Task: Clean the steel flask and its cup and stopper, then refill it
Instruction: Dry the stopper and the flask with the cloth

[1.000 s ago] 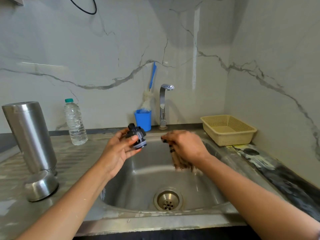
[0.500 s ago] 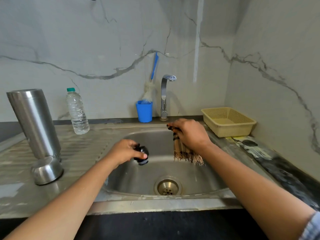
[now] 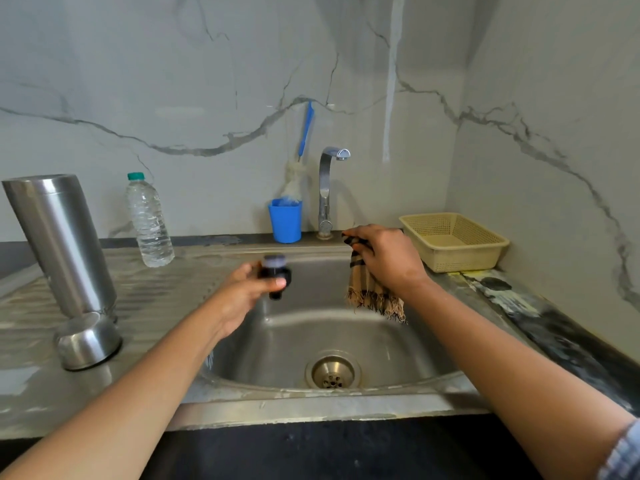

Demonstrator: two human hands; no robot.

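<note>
Flask [image 3: 59,244] stands at the far left on the draining board [image 3: 194,271], apparently mouth down with its closed end up; its long axis is near vertical, and the top leans leftward in this wide view. Just in front of it the cup [image 3: 88,341] lies upturned, rim on the board. A bottle [image 3: 149,223] of water stands capped and upright behind, well apart from both. Over the left part of the sink [image 3: 381,348] the left hand [image 3: 239,299] holds the stopper [image 3: 275,275], thumb and fingers pinched round its dark body. It is blurred, but its long axis looks roughly upright, with the paler end up and the narrow end pointing down into the basin. Behind it are a tumbler [image 3: 285,221] with a brush [image 3: 306,129] in it and the tap [image 3: 325,188], from which no water shows. The right hand [image 3: 388,261] grips a checked cloth [image 3: 370,292], bunched at the top with its fringe hanging into the basin. A basket [image 3: 453,244] sits at the right. With flask and cup seemingly draining, the step in hand looks like wiping the stopper. The next move calls for bringing cloth and stopper together and turning the stopper so that the cloth reaches its ridges. Refilling is not yet begun.
</note>
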